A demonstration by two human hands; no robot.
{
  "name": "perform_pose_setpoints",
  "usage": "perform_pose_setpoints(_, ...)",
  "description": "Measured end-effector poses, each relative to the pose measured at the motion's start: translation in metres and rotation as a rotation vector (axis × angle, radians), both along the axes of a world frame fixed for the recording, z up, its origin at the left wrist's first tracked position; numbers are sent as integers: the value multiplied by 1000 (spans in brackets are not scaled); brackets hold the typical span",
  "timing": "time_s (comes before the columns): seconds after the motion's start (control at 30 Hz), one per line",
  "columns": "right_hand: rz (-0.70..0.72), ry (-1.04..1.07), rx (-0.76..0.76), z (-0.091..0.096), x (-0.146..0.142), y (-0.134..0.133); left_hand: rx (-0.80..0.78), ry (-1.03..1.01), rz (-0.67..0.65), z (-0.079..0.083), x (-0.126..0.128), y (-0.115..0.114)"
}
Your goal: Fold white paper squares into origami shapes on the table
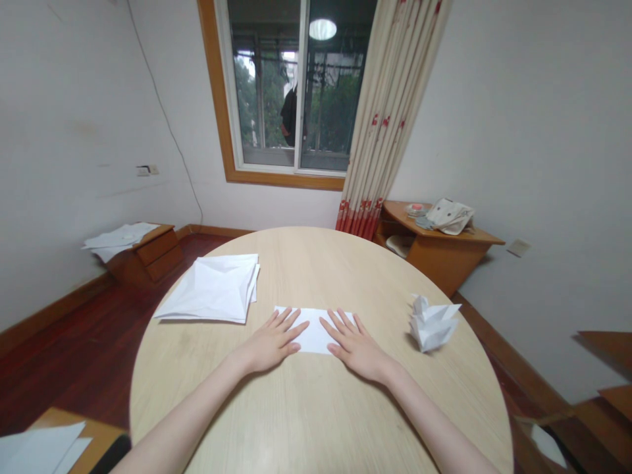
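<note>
A white sheet of paper [315, 332], a wide low rectangle, lies flat on the round wooden table [316, 408]. Over its left end rests my left hand [274, 341], fingers spread and palm down. My right hand [354, 344] lies the same way across the right end, its fingers apart. Neither hand grips the paper; both touch it from above. Parts of the sheet's ends are hidden beneath the fingers. To the left is a stack of creased white paper [214, 289]. A folded white paper piece with pointed tips [432, 324] stands on the right.
Beyond the table are a window [299, 85] and a patterned curtain [385, 118]. A low cabinet [160, 253] bearing papers stands at left. The corner cabinet [444, 253] at right carries a cloth bag [450, 216]. More white sheets [44, 447] lie at lower left.
</note>
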State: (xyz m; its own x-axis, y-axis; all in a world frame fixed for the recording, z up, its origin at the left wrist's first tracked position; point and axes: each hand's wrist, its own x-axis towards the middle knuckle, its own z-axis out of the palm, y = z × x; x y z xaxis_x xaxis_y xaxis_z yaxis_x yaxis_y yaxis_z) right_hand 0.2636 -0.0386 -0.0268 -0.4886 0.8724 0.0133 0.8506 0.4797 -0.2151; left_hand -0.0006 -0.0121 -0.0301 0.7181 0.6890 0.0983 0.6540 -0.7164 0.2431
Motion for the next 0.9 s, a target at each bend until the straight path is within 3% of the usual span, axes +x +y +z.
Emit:
perform_pose_setpoints(0.3,-36,-18,-101,19,3,-3,-34,-1,0,7,-4,2)
perform_pose_setpoints(0.57,5,83,-114,13,22,3,-70,-7,11,6,-11,8)
perform_pose_setpoints(0.9,-75,69,-148,14,34,4,-55,48,122,0,-14,10)
